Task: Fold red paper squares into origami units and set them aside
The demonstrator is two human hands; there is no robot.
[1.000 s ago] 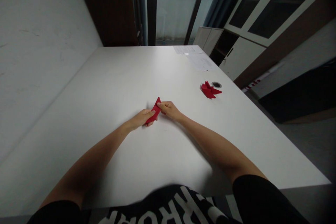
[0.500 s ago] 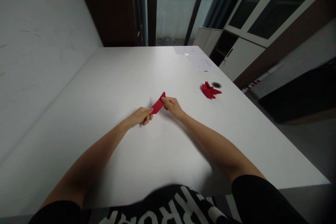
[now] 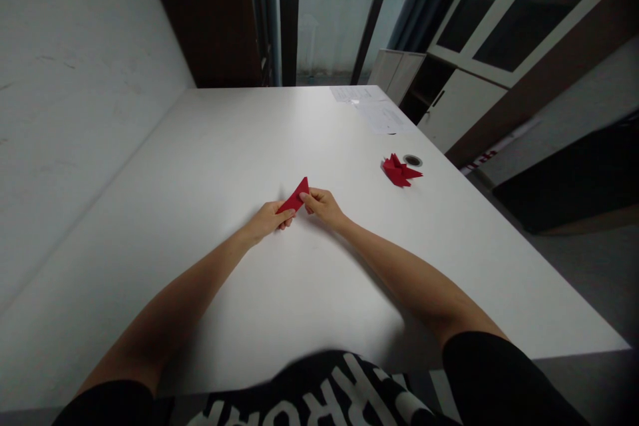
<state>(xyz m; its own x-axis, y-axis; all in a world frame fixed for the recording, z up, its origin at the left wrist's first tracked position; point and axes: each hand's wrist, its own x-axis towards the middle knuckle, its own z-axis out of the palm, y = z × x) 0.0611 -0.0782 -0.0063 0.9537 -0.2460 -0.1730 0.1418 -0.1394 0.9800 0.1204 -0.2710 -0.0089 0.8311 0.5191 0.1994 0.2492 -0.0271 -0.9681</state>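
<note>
Folded red paper (image 3: 294, 199) slants between the 2 hands (image 3: 268, 219), pinched by both.

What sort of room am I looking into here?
Probably an office or study: there's a broad white table, some paper sheets near its far edge, and a cabinet with dark panes.

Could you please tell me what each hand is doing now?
Left hand: closed, holding the red folded paper.
Right hand: closed, pinching the same paper.

Narrow folded red paper (image 3: 294, 199); far tip pointed; slanting away rightward; held in left fingers (image 3: 286, 215) and right fingers (image 3: 306, 198).
</note>
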